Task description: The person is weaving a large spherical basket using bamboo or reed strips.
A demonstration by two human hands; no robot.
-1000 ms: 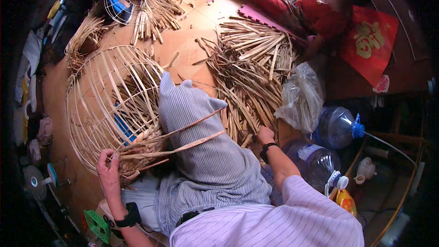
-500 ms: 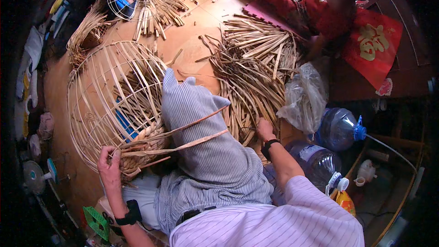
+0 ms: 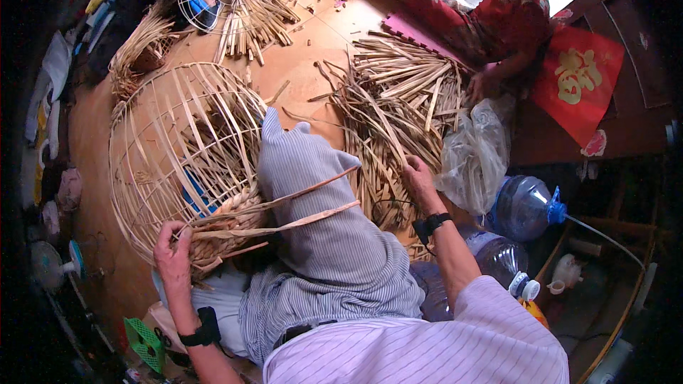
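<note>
A rounded open basket frame of pale split strips leans at my left, with a thick braided band at its near end. My left hand pinches the strips at that band's left edge. Two long loose strips run from there across my striped trouser leg. Over the heap of dried plant stalks on the right, my right hand is closed on a dried stalk at the heap's near right side. The fingertips partly hide its end.
A crumpled clear plastic bag and large water bottles stand right of the heap. Beyond it a person in red sits beside a red paper sheet. More stalk bundles lie at the far left. A green basket sits near my left elbow.
My right hand has moved up and slightly away from me over the heap, now with a stalk at its fingers. My left hand stays at the braided band. The view has shifted slightly.
</note>
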